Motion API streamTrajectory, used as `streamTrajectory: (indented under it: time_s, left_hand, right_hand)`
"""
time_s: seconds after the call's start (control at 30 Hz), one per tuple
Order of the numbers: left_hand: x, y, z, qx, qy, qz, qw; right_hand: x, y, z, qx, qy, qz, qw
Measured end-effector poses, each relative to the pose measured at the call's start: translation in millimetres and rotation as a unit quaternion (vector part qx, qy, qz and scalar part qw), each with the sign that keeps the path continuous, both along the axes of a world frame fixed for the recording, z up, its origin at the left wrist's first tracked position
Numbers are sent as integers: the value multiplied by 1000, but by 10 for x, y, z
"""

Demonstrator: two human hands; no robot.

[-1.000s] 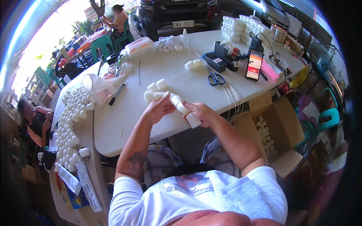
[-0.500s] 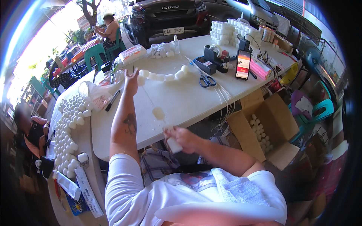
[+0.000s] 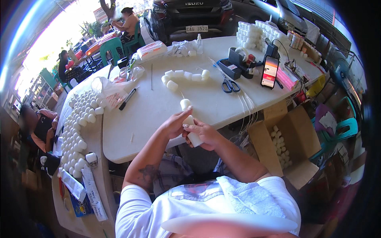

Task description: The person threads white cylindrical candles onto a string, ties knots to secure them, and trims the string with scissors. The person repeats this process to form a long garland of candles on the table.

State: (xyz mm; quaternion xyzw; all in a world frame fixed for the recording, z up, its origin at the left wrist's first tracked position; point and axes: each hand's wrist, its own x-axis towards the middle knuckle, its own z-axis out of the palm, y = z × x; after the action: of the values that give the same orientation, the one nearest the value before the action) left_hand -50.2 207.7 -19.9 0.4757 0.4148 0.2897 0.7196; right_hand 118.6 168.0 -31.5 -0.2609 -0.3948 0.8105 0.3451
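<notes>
Near the front edge of the table, my two hands meet around a strung line of white rounded cylinders. My left hand (image 3: 174, 123) closes on the cylinder (image 3: 188, 119) in the middle. Against it, my right hand (image 3: 204, 135) grips the near end, where another white cylinder (image 3: 195, 139) pokes out. Just beyond my fingers hangs a further cylinder (image 3: 185, 104), with cord running from it toward a curved strand of white cylinders (image 3: 179, 74) on the table. A thin rod (image 3: 151, 77) lies farther left.
Many loose white cylinders (image 3: 75, 135) cover the left table beside a black marker (image 3: 127, 98). To the right are scissors (image 3: 230, 85), loose cords (image 3: 248, 104), a tape dispenser (image 3: 240, 59) and a propped phone (image 3: 269, 72). An open carton (image 3: 295, 135) holds more cylinders.
My left hand has come back from far across the table to join my right hand. The thin rod now shows on the tabletop near where it was. My right hand has moved slightly forward.
</notes>
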Motion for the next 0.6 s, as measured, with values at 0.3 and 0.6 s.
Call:
streamTrajectory:
  time_s: [0.3, 0.6]
  left_hand:
    - [55, 599, -296, 73, -49, 122, 989]
    - [-207, 497, -262, 270, 278, 337, 858]
  right_hand:
    - [371, 50, 72, 46, -130, -50, 989]
    - [-55, 401, -271, 85, -76, -173, 978]
